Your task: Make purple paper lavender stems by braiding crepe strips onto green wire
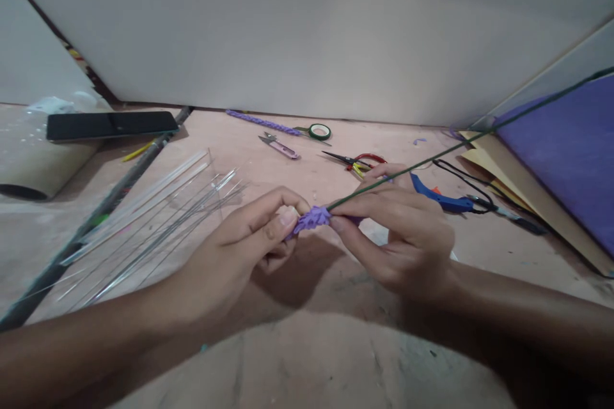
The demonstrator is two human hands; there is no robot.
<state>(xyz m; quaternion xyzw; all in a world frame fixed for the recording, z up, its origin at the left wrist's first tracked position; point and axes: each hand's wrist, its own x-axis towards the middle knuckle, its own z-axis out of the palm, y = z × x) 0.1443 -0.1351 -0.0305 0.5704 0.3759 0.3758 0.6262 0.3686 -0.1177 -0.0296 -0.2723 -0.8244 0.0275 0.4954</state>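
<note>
Between my hands is a small purple paper flower (pixel 314 218) with frilled, narrow petals. A long green stem (pixel 432 158) leads from it up to the right, past the frame's edge. My left hand (pixel 261 230) pinches the flower's left end between thumb and forefinger. On the other side, the thumb and forefinger of my right hand (pixel 403 223) close around the flower's right end where it meets the stem. A purple strip end shows below the right fingers, partly hidden. Beyond my hands lie red-handled scissors (pixel 355 160) and pink thread snips (pixel 279 146).
Thin wires and clear sticks (pixel 158 223) lie at left, near a cardboard tube (pixel 48 166) with a black phone (pixel 112 124) on it. Farther back are green tape (pixel 319 132) and a purple braided stem (pixel 261 121). A blue-handled tool (pixel 441 199) and purple sheets (pixel 566 147) are at right.
</note>
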